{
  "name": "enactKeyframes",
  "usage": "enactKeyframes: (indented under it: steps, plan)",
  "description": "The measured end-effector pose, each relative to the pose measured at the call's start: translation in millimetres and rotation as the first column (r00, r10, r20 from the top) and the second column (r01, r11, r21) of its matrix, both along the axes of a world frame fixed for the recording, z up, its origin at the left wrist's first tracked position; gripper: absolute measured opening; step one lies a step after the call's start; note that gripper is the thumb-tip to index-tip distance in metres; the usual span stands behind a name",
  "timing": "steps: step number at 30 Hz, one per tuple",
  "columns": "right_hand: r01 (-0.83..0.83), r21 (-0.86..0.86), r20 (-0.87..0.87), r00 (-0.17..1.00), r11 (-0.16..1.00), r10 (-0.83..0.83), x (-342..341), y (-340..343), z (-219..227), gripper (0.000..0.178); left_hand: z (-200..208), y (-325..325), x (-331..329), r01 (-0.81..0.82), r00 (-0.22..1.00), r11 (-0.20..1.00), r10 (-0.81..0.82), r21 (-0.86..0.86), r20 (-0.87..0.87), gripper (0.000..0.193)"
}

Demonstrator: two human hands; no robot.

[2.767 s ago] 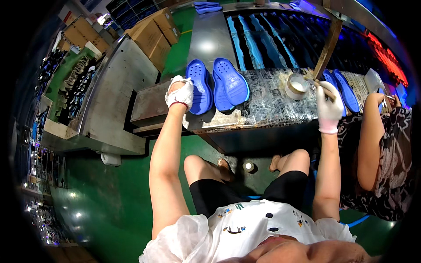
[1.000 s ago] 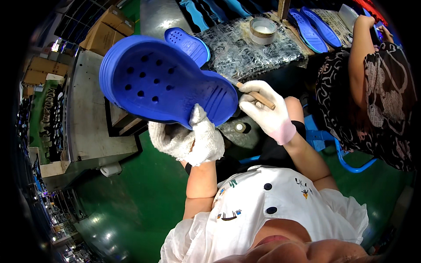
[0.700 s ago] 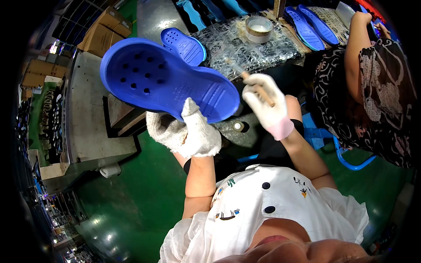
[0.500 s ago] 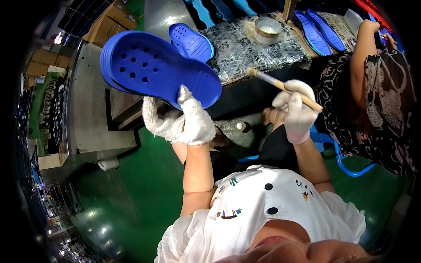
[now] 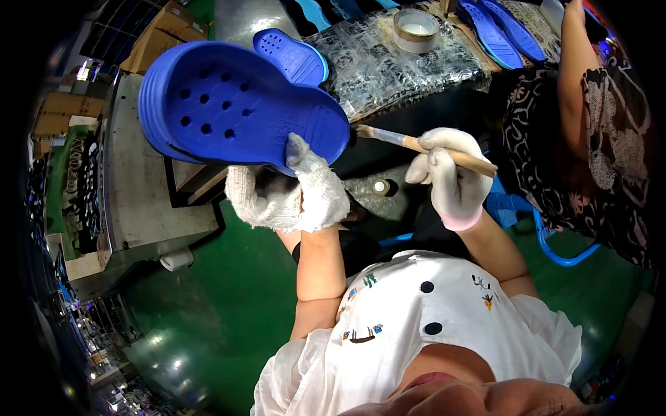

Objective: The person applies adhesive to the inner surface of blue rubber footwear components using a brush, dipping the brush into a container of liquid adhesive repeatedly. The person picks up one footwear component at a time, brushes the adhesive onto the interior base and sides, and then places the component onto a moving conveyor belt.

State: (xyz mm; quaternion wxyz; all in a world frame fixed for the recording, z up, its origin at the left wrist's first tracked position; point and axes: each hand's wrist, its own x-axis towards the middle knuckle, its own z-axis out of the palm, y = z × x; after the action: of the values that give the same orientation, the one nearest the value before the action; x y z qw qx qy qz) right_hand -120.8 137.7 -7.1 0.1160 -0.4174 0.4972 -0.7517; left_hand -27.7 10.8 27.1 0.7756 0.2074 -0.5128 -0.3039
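My left hand (image 5: 316,191), in a white knitted glove with a grey thumb tip, grips a blue foam sole (image 5: 270,132) dotted with round holes. The thumb presses on its upper face; the other fingers are partly hidden underneath. My right hand (image 5: 454,170), in a thin white glove, is closed around a paintbrush (image 5: 409,141) with a wooden handle and metal band. The dark bristles are at the sole's right end; I cannot tell whether they touch. Behind the held piece, a smaller-looking blue sole (image 5: 291,57) lies at the bench edge.
A roll of tape (image 5: 415,31) stands on the plastic-wrapped bench (image 5: 381,73). Two blue soles (image 5: 494,31) lie farther right. Beside me at right sits a person in dark patterned clothes (image 5: 555,166). A metal cabinet (image 5: 142,180) and cardboard boxes (image 5: 163,35) are at left.
The brush has moved left and down, its bristles coming up to the sole's right end. The sole has shifted slightly left. The other person's arm has moved a little upward.
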Motion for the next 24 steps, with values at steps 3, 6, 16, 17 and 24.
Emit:
enactKeyframes:
  steps: [3,6,16,17,24]
  plan:
    - [-0.068,0.085,0.004,0.998,0.994,0.068,4.8,-8.5,6.8,0.014,1.1,0.5,-0.9,-0.016,0.999,1.000,0.017,0.025,-0.033,0.022]
    - [-0.046,0.107,-0.074,0.996,0.993,0.054,0.2,-4.8,2.0,0.013,-2.6,-5.2,-0.5,-0.091,0.995,0.991,0.094,0.096,-0.023,0.023]
    - [0.043,0.071,-0.134,0.990,0.997,-0.033,-3.8,-5.2,6.3,0.015,-9.5,-10.2,6.0,-0.030,1.000,0.981,0.031,0.194,-0.002,0.034]
    - [0.034,0.070,-0.082,0.996,0.997,-0.029,-4.3,-2.0,4.5,0.016,-8.8,-10.0,6.4,0.002,1.000,0.976,0.004,0.220,-0.025,0.035]
    - [-0.102,0.151,-0.060,0.992,0.983,0.112,-2.3,2.1,4.2,0.009,-25.4,-17.4,2.9,-0.066,0.997,0.984,0.073,0.166,-0.036,0.038]
